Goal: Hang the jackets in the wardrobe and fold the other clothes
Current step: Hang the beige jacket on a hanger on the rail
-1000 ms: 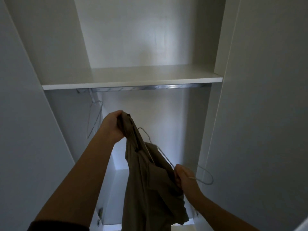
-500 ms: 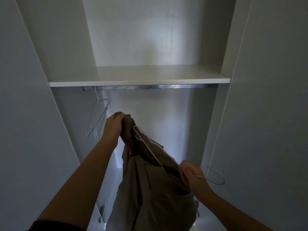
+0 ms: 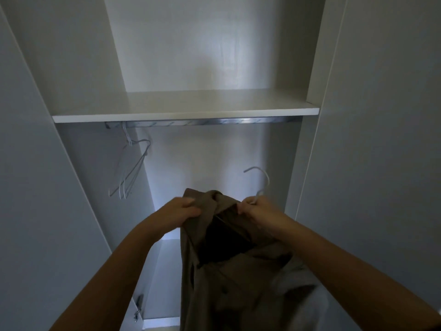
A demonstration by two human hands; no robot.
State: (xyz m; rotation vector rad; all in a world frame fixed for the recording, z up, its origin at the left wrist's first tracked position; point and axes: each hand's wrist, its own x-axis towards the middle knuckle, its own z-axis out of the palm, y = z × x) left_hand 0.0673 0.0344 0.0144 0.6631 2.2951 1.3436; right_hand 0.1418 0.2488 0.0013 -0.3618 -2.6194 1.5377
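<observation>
Firmly curled: left hand [image 3: 181,212] grips jacket [image 3: 226,271]; right hand [image 3: 260,211] pinches hanger [image 3: 267,179].

In the wardrobe [image 3: 214,44], the shelf [image 3: 186,108] runs across at 12 o'clock, with the rail [image 3: 214,121] just beneath its front edge. Spare hangers [image 3: 130,168] hang from the rail's left end, at 10 o'clock. The jacket [image 3: 226,271] hangs at 6 o'clock, before the lower compartment. The left hand [image 3: 181,211] grips the jacket's top at 11 o'clock and the right hand [image 3: 260,209] at 1 o'clock. The hanger [image 3: 263,177] rises above the right hand, well below the rail.
</observation>
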